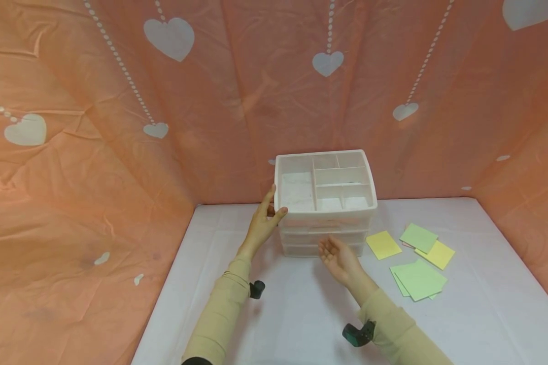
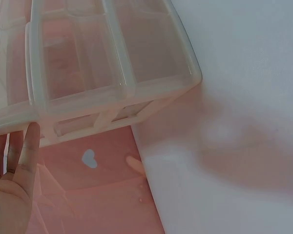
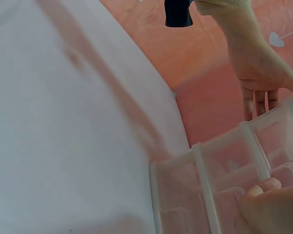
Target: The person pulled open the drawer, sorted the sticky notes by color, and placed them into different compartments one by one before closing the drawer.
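A whitish translucent drawer organizer stands on the table, with a divided open tray on top and several drawers below that look closed. My left hand rests at its upper left corner, thumb on the front rim and the other fingers fairly straight along the side. In the left wrist view, those fingers touch the upper edge. My right hand, palm turned up and fingers loosely curled, is at the drawer fronts. The right wrist view shows its fingertips by a drawer edge; whether they touch is unclear.
Right of the organizer lie yellow sticky notes and green sticky notes, some overlapping. A white cloth covers the table. Orange-pink curtains with white hearts hang behind and on both sides.
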The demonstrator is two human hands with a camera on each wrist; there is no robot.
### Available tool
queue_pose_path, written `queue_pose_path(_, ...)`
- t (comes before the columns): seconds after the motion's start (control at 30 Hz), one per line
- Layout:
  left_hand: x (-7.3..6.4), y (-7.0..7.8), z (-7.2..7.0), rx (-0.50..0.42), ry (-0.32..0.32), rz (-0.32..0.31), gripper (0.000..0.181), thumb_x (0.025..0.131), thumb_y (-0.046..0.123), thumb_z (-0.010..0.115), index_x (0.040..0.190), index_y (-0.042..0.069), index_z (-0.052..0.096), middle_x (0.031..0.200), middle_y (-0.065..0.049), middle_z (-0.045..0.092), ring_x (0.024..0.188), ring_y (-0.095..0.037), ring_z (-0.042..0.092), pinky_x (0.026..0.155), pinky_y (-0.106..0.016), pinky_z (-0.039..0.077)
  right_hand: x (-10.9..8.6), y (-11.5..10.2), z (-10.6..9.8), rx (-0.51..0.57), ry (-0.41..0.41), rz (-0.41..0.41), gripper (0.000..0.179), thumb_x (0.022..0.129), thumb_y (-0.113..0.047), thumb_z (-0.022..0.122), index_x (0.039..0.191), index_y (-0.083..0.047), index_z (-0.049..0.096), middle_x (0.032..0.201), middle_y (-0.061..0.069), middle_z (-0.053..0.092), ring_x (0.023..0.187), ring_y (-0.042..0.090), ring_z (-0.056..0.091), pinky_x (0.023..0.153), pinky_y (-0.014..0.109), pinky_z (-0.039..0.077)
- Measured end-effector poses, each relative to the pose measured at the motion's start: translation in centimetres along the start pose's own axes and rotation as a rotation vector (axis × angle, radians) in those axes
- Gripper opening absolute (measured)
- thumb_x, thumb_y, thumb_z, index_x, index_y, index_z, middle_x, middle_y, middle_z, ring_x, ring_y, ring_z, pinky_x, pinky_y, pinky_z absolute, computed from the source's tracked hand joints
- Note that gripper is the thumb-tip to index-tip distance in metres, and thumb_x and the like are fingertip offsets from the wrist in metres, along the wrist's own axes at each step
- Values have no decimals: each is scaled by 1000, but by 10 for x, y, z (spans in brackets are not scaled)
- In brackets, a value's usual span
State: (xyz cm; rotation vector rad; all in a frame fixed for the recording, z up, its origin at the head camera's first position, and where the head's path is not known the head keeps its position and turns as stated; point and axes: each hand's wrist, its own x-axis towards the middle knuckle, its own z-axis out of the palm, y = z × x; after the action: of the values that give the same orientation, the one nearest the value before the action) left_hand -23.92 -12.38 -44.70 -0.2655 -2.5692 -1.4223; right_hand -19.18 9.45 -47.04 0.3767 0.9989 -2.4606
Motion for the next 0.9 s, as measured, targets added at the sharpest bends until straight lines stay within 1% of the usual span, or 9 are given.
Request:
queue_pose_path(0.2,0,1,0,-2,1,0,70,89,46,56,147,41,17,96,-11,59,89,-21,58,84,-40,48,1,1,-3,7,1,30,17,102,-22,31,109,-7,35,105,1,39,95,8,43,86,15,40)
queue_pose_path(0.33,-1,2,0,-2,2,0,70,89,46,56,147,41,17,95,-11,59,89,-22,58,84,-41,48,1,0,-6,8,4,45,17,102,-22,32,110,-7,34,106,2,40,95,8,44,86,15,41)
queue_pose_path(0.53,-1,2,-1,14,8,-5,70,89,48,55,147,41,16,97,-11,58,89,-22,58,82,-39,48,3,-1,-9,26,-15,69,16,102,-23,34,107,-8,37,103,0,45,94,8,46,87,16,42)
queue_pose_path(0.67,-1,2,-1,14,2,-3,72,87,52,53,148,39,16,98,-11,58,89,-23,59,81,-38,48,6,-1,-12,37,-16,64,13,102,-23,34,107,-11,36,102,-2,45,93,7,46,87,16,41)
queue_pose_path(0.77,-1,2,-1,8,0,-2,73,87,53,54,148,40,17,98,-11,58,89,-22,59,79,-36,48,9,0,-14,51,-14,64,15,102,-23,34,110,-11,33,104,-2,43,92,6,46,86,15,41)
queue_pose_path(0.9,-1,2,-1,-2,-7,-18,73,86,55,54,146,45,15,96,-10,59,89,-21,59,75,-32,48,11,2,-17,78,-11,66,17,102,-25,33,112,-11,31,104,-3,42,92,6,45,86,15,41)
